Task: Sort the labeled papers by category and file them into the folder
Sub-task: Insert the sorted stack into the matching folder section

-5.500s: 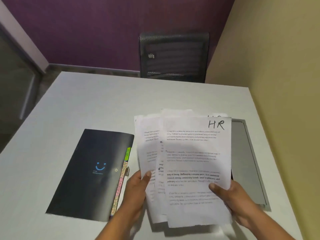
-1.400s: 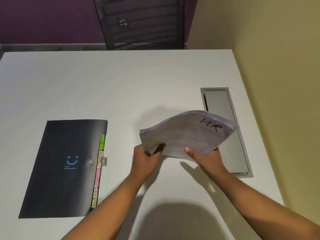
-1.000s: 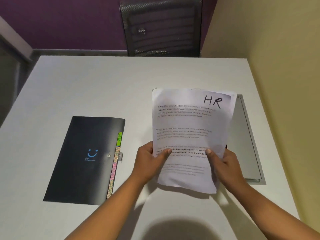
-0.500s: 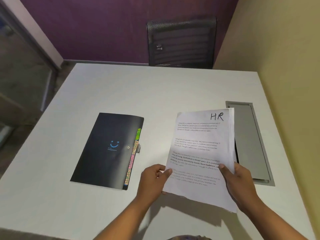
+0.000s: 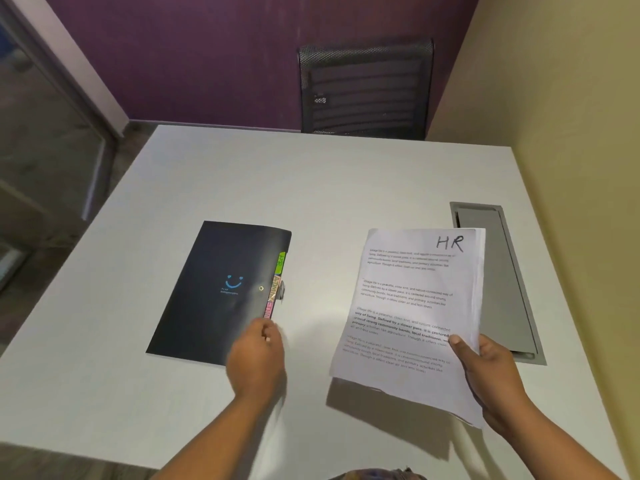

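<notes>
A stack of printed papers [image 5: 412, 306], its top sheet marked "HR" by hand, is held up above the table at the right. My right hand [image 5: 485, 372] grips the stack at its lower right corner, thumb on top. A black folder [image 5: 214, 292] with a blue smiley lies shut on the white table [image 5: 311, 188], and coloured index tabs [image 5: 277, 285] stick out of its right edge. My left hand [image 5: 256, 358] is at the folder's lower right edge, blurred, and covers the lowest tabs. It holds no paper.
A grey cable hatch [image 5: 509, 285] is set into the table at the right, partly behind the papers. A black mesh chair [image 5: 363, 88] stands at the far edge. The yellow wall runs along the table's right side.
My left hand has let go of the paper stack and moved left to the folder's lower right edge. My right hand alone now holds the stack.
</notes>
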{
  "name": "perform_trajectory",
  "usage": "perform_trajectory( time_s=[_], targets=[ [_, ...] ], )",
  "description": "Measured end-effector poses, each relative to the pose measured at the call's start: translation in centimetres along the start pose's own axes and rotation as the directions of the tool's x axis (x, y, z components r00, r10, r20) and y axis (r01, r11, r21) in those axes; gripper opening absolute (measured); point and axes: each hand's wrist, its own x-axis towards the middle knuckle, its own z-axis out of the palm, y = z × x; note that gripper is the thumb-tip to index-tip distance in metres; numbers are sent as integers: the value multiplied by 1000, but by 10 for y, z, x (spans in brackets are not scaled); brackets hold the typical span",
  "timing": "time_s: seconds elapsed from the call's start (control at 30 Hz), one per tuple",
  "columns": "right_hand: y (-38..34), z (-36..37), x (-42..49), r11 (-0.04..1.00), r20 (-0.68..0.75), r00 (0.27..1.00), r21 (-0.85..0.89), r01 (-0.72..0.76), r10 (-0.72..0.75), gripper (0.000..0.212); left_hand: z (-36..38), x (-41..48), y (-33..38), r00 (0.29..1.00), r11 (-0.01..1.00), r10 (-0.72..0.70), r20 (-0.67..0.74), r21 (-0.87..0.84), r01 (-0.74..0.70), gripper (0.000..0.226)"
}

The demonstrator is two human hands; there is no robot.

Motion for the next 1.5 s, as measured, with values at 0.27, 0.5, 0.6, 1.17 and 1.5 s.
perform_trajectory(
  time_s=[0.27,0.5,0.6,1.17,1.5],
  targets=[
    [3,-2,-10,1000,-45,999,25,-2,3,16,2,47,-49,979,800,-27,204,591,-102,101],
    [3,2,-16,999,-53,999,37,12,-10,15,-7,54,-56,972,759,25,232,628,-170,94],
    [6,2,-15,1000,-58,998,16,15,-14,17,-10,53,-54,967,729,-25,252,666,-155,101],
    [-42,4,-37,993,-76,994,87,84,-78,17,-55,27,16,870,749,226,437,493,-443,31],
    [-79,-2,-35,953,-80,952,-99,286,-294,16,-27,-55,60,784,814,452,426,161,-557,23]
  ],
)
